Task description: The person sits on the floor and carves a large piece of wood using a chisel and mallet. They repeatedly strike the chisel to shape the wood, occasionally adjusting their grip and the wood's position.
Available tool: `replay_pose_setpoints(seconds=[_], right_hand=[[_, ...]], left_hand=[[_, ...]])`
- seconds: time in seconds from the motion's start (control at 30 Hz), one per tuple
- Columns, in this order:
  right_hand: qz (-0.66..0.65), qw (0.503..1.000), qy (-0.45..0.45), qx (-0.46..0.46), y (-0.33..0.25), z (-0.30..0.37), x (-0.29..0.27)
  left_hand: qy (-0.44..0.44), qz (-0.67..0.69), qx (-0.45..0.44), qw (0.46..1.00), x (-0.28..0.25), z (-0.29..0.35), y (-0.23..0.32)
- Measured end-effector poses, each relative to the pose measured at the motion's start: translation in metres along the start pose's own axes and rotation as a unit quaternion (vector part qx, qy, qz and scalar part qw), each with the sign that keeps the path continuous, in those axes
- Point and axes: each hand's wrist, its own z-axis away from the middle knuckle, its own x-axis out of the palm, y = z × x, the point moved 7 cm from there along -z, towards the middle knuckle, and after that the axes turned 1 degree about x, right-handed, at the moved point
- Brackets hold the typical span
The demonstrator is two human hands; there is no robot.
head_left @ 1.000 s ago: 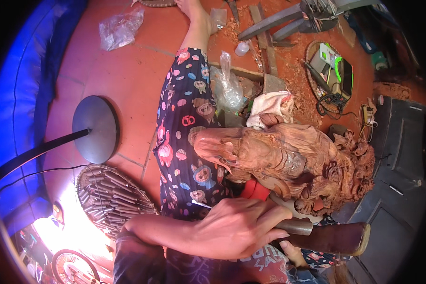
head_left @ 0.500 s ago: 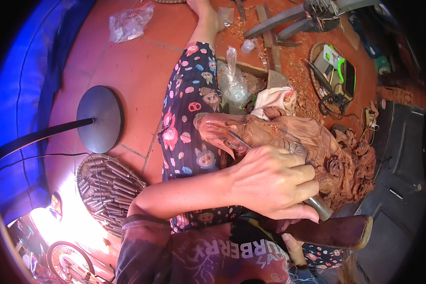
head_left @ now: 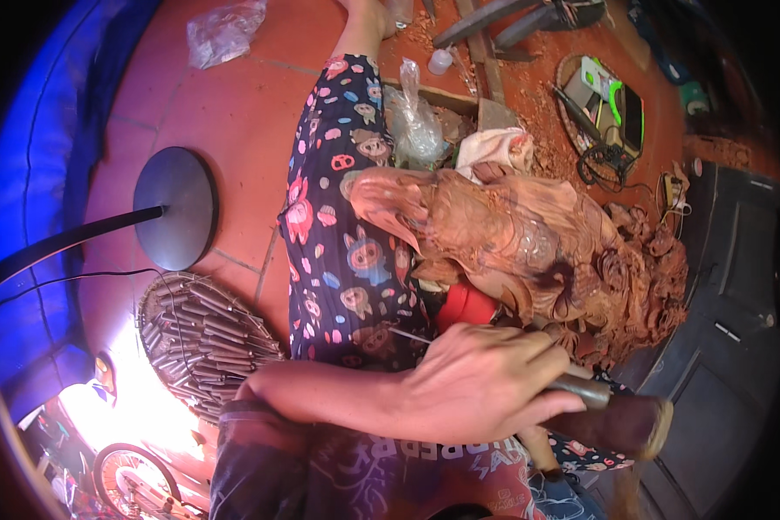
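My left hand [head_left: 485, 381] is closed around a carving chisel [head_left: 594, 392]. Its thin metal shaft points left over my patterned trouser leg, and its handle end sticks out past my thumb. The chisel is apart from the reddish-brown wood carving [head_left: 494, 225], which lies beyond my hand with flowing folds and a knotty, deeply cut right end. Just below the chisel handle, a dark wooden mallet [head_left: 620, 425] with a pale worn end points right. My right hand [head_left: 542, 449] is closed on the mallet, mostly hidden behind the left.
A round basket of chisels [head_left: 208, 347] stands at the left, below a black lamp base [head_left: 178, 208]. Beyond the carving are a box holding a plastic bag [head_left: 418, 130] and a white cloth [head_left: 494, 152]. A tray [head_left: 572, 130] holds electrical items. Something red [head_left: 466, 305] shows under the carving.
My left hand has drawn back toward me with the chisel, whose tip has come off the carving. More of the carving and the red thing under it now show. The view has shifted slightly.
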Motion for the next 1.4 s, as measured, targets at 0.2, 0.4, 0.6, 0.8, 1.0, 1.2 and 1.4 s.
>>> replay_pose_setpoints(seconds=[0.2, 0.4, 0.6, 0.8, 1.0, 1.2, 1.4], right_hand=[[-0.012, 1.0, 0.005, -0.024, -0.004, 0.013, -0.007], [0.036, 0.997, -0.009, -0.071, -0.002, 0.009, -0.013], [-0.012, 0.999, -0.033, -0.032, 0.01, 0.011, -0.013], [0.014, 0.999, -0.042, -0.024, 0.013, 0.007, -0.01], [0.017, 0.997, -0.073, -0.021, 0.014, 0.004, -0.003], [0.005, 0.997, -0.071, -0.02, 0.011, 0.003, 0.004], [-0.014, 0.997, -0.066, -0.039, 0.005, 0.006, 0.007]], left_hand=[[0.04, 0.044, -0.118, 0.991, -0.023, 0.031, -0.004], [0.196, -0.329, -0.153, 0.911, -0.075, 0.043, -0.034], [0.136, -0.234, -0.118, 0.956, -0.061, 0.047, -0.03], [0.207, -0.345, -0.203, 0.893, -0.066, 0.051, -0.037], [0.184, -0.232, -0.132, 0.946, -0.061, 0.057, -0.036], [0.196, -0.282, -0.098, 0.934, -0.063, 0.052, -0.041], [0.089, -0.076, -0.034, 0.993, -0.027, 0.042, -0.028]])
